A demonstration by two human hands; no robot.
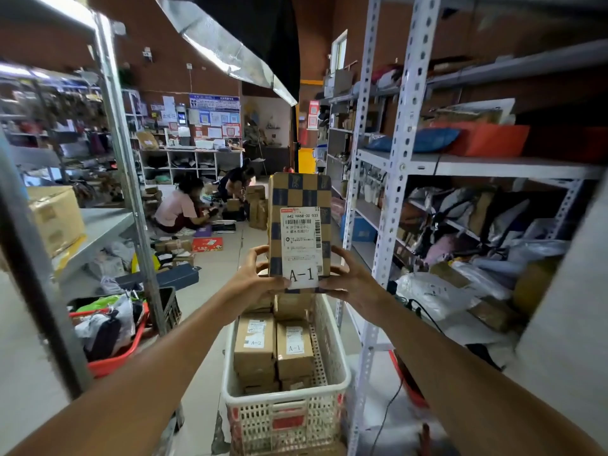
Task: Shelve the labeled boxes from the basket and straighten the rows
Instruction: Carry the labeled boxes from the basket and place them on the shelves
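A: Why's the tall brown-and-blue checkered cardboard box being held upright w/ both hands?

B: Prob. so the white "A-1" label is facing the person; left hand is gripping the bottom left corner, right hand is clasping the bottom right; box is hanging in the air just above the white perforated plastic basket.

A: And the rest?

B: Plain brown cardboard boxes marked A-2 and A-1 are sitting labels-up in the basket, so they're readable; grey perforated-steel shelving is standing just to the right, likely where the A-1 box is going; nothing's shelved from this lot yet, I'd guess.
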